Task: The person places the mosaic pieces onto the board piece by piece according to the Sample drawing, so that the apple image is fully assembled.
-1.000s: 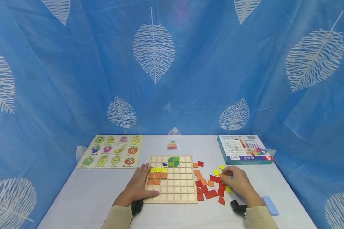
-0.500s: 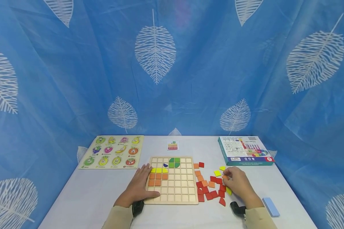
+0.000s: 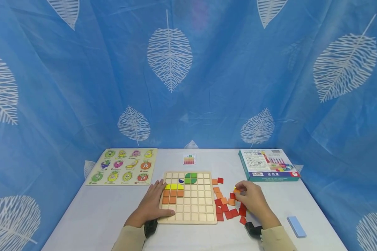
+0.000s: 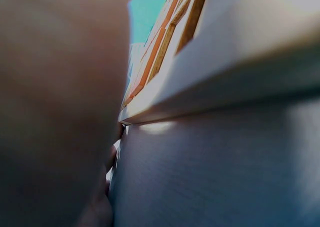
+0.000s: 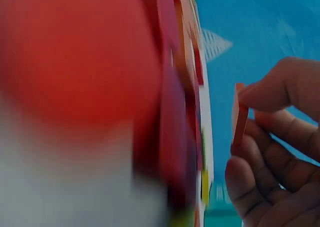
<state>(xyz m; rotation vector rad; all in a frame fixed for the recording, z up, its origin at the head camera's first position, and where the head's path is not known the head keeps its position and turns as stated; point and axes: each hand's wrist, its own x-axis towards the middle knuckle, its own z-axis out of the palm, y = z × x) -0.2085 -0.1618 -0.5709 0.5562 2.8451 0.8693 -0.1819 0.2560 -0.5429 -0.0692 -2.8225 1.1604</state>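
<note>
My left hand point(image 3: 151, 202) rests along the left edge of a wooden grid board point(image 3: 195, 209), fingers straight and thumb over the lower left cells. Yellow tiles point(image 3: 173, 187), orange tiles point(image 3: 172, 196), a green group of tiles point(image 3: 190, 178) and one small dark blue piece point(image 3: 180, 181) lie on the board. Right of the board my right hand point(image 3: 252, 199) pinches an orange tile point(image 5: 240, 118) between thumb and fingers, held above the loose pieces. In the left wrist view the hand point(image 4: 60, 97) is blurred beside the board's edge.
Loose red tiles point(image 3: 228, 214) and orange tiles point(image 3: 231, 202) are scattered right of the board. Behind it lies a small picture card point(image 3: 189, 159). A fruit puzzle board point(image 3: 122, 167) is at back left, a box point(image 3: 268, 165) at back right, a blue block point(image 3: 296, 226) at front right.
My right hand has moved left over the loose pieces with the orange tile, now covering some yellow tiles. The left hand stays on the board's edge.
</note>
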